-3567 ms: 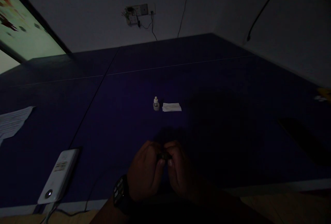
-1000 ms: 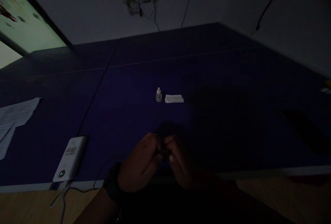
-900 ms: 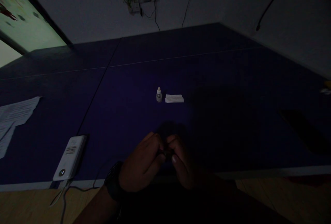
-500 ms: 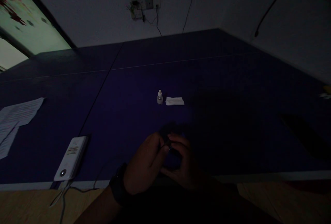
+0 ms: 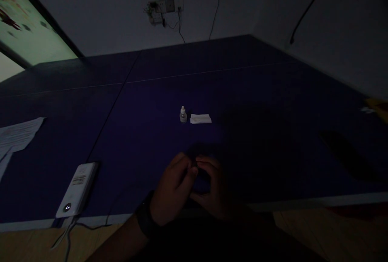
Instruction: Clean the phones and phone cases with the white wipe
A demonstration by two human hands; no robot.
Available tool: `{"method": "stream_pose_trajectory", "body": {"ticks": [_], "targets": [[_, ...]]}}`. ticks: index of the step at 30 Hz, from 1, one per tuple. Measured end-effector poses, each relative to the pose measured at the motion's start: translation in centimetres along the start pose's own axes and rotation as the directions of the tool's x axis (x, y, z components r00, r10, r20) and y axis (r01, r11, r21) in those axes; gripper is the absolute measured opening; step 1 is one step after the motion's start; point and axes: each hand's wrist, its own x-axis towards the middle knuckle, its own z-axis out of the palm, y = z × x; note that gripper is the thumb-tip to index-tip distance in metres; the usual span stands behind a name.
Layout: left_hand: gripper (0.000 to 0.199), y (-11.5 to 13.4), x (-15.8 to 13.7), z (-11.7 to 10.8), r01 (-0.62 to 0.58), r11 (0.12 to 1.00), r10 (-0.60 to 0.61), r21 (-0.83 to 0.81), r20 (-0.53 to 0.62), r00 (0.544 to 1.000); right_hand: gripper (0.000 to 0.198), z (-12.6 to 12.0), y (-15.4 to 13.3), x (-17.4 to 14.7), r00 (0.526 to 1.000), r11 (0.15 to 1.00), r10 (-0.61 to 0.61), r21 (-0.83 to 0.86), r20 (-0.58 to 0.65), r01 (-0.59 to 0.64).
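Note:
In the dim light, my left hand (image 5: 172, 185), with a dark watch (image 5: 146, 215) on its wrist, is closed, thumb and fingers pinched together. My right hand (image 5: 214, 187) meets it at the fingertips, its fingers curled and its thumb lower down, leaving a dark gap between. Whatever small dark thing they grip is too hidden to make out. Beyond my hands, a small clear bottle (image 5: 183, 117) with a white dropper cap stands upright on the blue table (image 5: 151, 133). Just right of it lies a folded white cloth or tissue (image 5: 200, 119).
A white power bank (image 5: 77, 189) with cables lies at the front left edge. Printed papers (image 5: 21, 135) rest at far left. A dark flat object (image 5: 342, 151) is on the right, a yellow item (image 5: 377, 106) at the far right edge. Wall sockets (image 5: 165, 6) are behind.
The view has shifted slightly, so the table items sit a little further left. My hands stay together; the small glint that showed between them is no longer visible.

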Motion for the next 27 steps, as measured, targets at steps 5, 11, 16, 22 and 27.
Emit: {"method": "stream_pose_trajectory", "body": {"ticks": [5, 11, 16, 22, 27], "targets": [[0.039, -0.35, 0.62, 0.25, 0.017, 1.000, -0.017, -0.019, -0.015, 1.000, 0.067, -0.02, -0.10, -0.17, 1.000, 1.000, -0.006, -0.022, 0.014, 0.006], [0.041, -0.20, 0.73, 0.53, 0.135, 0.976, -0.141, -0.170, -0.027, 0.990, 0.073, -0.01, -0.44, -0.28, 1.000, 0.999, 0.011, -0.043, 0.020, -0.011], [0.044, -0.02, 0.71, 0.80, 0.178, 0.951, -0.204, -0.252, -0.080, 0.976, 0.072, 0.16, -0.51, -0.21, 0.998, 0.997, 0.033, -0.077, 0.046, -0.030], [0.047, -0.03, 0.84, 0.84, 0.287, 0.870, -0.332, -0.401, -0.047, 0.942, 0.068, 0.39, -0.62, 0.34, 0.997, 0.996, 0.057, -0.066, 0.054, -0.054], [0.048, -0.07, 0.70, 1.08, 0.310, 0.821, -0.356, -0.478, -0.004, 0.935, 0.069, 0.57, -0.44, 0.37, 0.998, 0.998, 0.065, -0.012, 0.008, -0.065]]}}
